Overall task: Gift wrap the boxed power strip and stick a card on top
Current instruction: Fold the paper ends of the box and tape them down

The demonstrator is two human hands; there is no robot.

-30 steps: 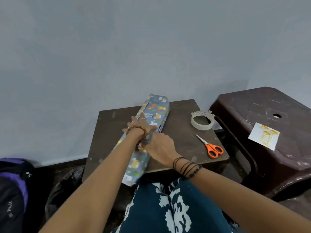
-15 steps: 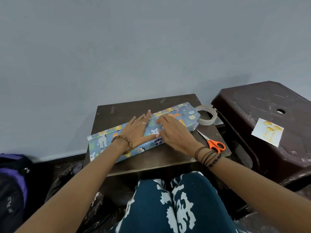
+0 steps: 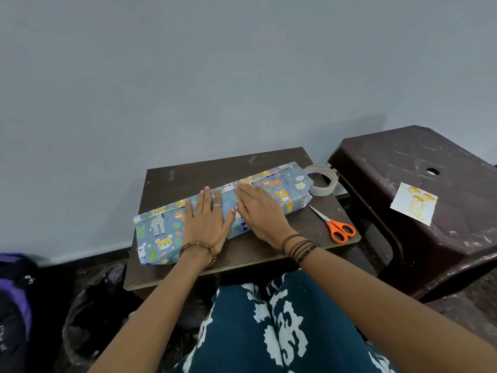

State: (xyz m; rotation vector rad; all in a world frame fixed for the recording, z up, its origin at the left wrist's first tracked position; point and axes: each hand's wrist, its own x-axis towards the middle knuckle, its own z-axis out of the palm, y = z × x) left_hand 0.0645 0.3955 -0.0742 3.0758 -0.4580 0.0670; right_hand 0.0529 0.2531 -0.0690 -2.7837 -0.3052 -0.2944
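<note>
A: What changed? Quick.

B: A second ago the wrapped box [image 3: 223, 211] lay lengthwise, pointing away from the person, with one end hanging over the near edge. Half a second ago it was already turned crosswise. Now it lies crosswise on the small brown table [image 3: 188, 173], with both palms flat on top.

A: Hand states?

B: Left hand [image 3: 207, 219] has straight fingers, laid flat on the middle of the paper, ring visible. Right hand [image 3: 259, 211] likewise, flat just beside it, thumbs nearly touching. Neither grips anything; they press.

A: Meaning for the task?

B: My read: the long seam is closed and being smoothed. The right end looks folded in; I can't tell if the left end is taped. The card is still to go on.

A: Where's the card?

B: The greeting card [image 3: 414, 203] is well apart, on the dark plastic stool [image 3: 403, 157] to the right, untouched.

A: Counts.

B: One wrapped box, one card, one clear tape roll [image 3: 322, 180] just beside the box's right end, and one pair of orange-handled scissors [image 3: 334, 224] near the table's right edge. Two hands. One table, one stool. One backpack [image 3: 13, 305] at far left, plus one black plastic bag [image 3: 94, 305] on the floor.

A: Tape touching the box?

B: Can't tell; very close.
</note>
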